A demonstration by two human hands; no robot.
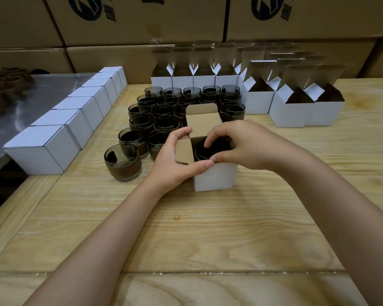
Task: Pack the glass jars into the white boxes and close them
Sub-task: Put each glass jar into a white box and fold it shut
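Dark round glass jar (pixel 207 149) sitting upright, mouth up, inside open white cardboard box (pixel 215 176) w/ R hand (pixel 239 144) pinching its rim, L hand (pixel 177 160) clasping box's left side, thumb across front.

An open white box (pixel 216 176) stands on the wooden tabletop (pixel 186 228). The left hand (pixel 175 157) wraps its near left corner, thumb along the front rim. The right hand (pixel 241 144) reaches into the opening, its grip pinching the rim of a dark glass jar (pixel 205 151) that seems partly inside. Behind stand clustered loose jars (pixel 186 100), a row of closed boxes (pixel 75 115) at left, open boxes (pixel 296 107) at right.
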